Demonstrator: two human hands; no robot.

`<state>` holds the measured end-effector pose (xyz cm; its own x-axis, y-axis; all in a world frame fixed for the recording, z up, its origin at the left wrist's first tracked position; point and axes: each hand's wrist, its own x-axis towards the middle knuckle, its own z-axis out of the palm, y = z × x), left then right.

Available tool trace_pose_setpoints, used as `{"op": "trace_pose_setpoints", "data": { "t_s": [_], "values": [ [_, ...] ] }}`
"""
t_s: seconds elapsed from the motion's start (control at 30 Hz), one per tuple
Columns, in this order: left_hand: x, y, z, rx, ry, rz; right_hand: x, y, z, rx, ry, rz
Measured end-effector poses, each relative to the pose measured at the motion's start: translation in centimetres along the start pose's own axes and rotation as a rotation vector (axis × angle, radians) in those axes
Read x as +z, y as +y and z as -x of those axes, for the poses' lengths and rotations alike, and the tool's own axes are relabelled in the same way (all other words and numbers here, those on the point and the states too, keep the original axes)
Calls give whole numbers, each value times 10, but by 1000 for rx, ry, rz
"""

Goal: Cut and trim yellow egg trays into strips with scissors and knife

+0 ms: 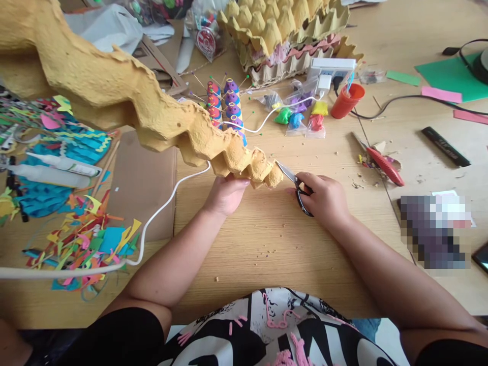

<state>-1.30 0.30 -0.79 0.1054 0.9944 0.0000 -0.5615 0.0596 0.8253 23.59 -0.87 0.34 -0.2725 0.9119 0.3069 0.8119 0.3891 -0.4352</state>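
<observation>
A long yellow egg-carton strip (pixel 163 114) runs from the upper left to the middle of the view, raised above the table. My left hand (pixel 227 194) is closed on its underside near the narrow far end, with some fingers hidden behind the cups. My right hand (pixel 322 195) grips black-handled scissors (pixel 288 173), their blades touching the strip's right tip. Beyond the strip stand painted carton pieces (pixel 232 104) in blue, purple and red, with pins stuck in them.
Colourful paper scraps (pixel 91 239), glue bottles (pixel 57 170) and cardboard (pixel 143 188) lie left. Stacked egg trays (pixel 274 30), clay bags (pixel 295 119), a power strip (pixel 331 66) and a red cup (pixel 347 100) are behind. A red cutter (pixel 385 165) lies right; a white cable crosses left.
</observation>
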Motion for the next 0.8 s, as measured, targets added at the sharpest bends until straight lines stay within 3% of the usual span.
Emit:
{"op": "trace_pose_setpoints", "data": {
  "t_s": [0.8],
  "values": [
    [-4,-1,-3,-52,55,32,-3,-2,1,-5,-10,-33]
  ]
}}
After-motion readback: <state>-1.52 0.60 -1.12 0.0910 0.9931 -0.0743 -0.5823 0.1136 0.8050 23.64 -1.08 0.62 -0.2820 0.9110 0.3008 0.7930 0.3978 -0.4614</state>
